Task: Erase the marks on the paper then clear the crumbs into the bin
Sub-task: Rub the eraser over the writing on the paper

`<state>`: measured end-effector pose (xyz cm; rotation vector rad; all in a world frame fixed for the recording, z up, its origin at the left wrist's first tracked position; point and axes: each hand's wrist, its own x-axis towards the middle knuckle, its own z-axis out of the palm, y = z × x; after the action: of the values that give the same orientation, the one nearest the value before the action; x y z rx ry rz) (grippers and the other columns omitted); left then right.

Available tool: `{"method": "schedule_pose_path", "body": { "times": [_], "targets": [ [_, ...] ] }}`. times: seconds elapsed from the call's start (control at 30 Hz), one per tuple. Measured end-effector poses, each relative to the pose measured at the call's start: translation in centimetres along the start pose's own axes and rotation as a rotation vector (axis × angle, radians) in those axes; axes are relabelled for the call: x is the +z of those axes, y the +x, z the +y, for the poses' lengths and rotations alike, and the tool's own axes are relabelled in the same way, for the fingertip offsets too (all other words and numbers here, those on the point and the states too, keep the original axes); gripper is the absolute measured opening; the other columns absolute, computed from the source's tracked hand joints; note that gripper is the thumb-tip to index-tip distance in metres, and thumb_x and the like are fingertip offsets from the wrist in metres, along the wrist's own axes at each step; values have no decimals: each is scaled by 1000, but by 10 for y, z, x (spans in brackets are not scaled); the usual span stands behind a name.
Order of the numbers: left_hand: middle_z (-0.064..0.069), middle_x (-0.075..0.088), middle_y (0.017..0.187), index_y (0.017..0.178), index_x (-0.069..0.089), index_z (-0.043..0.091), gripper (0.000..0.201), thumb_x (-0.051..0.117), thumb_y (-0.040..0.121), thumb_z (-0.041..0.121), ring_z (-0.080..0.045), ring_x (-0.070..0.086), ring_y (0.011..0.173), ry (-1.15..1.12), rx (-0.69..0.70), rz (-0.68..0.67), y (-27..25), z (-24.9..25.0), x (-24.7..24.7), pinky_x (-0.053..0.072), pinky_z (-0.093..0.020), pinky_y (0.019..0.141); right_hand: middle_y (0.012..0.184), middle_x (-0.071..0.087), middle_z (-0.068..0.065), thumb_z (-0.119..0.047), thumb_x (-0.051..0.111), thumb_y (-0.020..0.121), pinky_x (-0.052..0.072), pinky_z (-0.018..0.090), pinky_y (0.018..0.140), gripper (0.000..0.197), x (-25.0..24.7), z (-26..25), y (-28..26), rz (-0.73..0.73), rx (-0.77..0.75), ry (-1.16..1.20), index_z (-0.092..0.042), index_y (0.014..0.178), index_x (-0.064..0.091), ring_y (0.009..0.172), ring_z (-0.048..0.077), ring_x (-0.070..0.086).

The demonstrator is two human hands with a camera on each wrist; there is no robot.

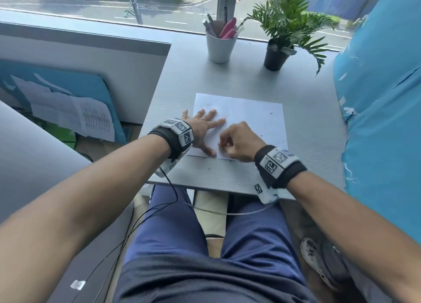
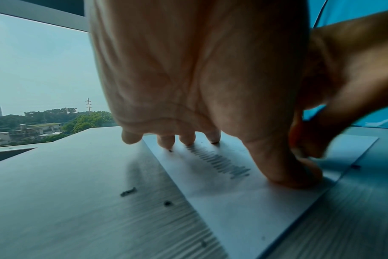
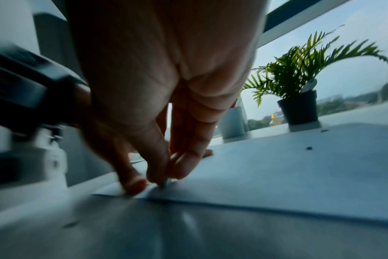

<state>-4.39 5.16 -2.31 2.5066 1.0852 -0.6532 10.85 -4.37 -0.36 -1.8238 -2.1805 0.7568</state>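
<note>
A white sheet of paper lies on the grey desk. My left hand presses flat on the sheet's left part with its fingers spread. Under its palm in the left wrist view lies a band of pencil scribble. My right hand is curled just right of the left thumb, near the sheet's front edge. Its fingertips pinch a small eraser, mostly hidden, with its tip on the paper. Dark crumbs lie on the desk left of the sheet, and other crumbs on the sheet.
A white cup of pens and a potted plant stand at the back by the window. Blue fabric borders the desk on the right, a grey partition on the left. The desk's front edge is above my lap.
</note>
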Motion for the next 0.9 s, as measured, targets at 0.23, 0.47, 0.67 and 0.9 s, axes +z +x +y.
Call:
{"method": "schedule_pose_path", "body": {
  "times": [0.23,0.47,0.67,0.9],
  "targets": [
    [5,-20,162,153,-7,44,120,71,66,73,-26,-14,149,-19,5,-1,-4,2,-2,-6,-68,112,70,68,-2,-8,75,74,43,10,59,6,-32,23,47,157,80,35,-11,78,78,62,7,59],
    [6,-21,161,152,-9,45,122,70,64,75,-26,-15,149,-19,4,5,0,-1,1,-7,-68,112,63,65,-10,-5,73,75,42,8,53,9,-2,3,-3,-45,-15,42,-14,73,77,56,2,58],
    [5,-21,161,153,-8,44,121,70,66,73,-25,-15,149,-21,4,-5,-4,2,-3,-6,-69,112,67,68,-3,-7,77,73,53,24,62,7,-35,17,39,69,45,31,-12,77,78,59,7,60],
    [5,-22,161,152,-10,44,123,70,65,75,-26,-16,149,-11,4,-10,-1,-1,0,-2,-71,111,67,69,-3,-5,71,74,50,18,55,9,-5,0,2,-13,-25,22,-10,74,77,58,8,61]
  ]
}}
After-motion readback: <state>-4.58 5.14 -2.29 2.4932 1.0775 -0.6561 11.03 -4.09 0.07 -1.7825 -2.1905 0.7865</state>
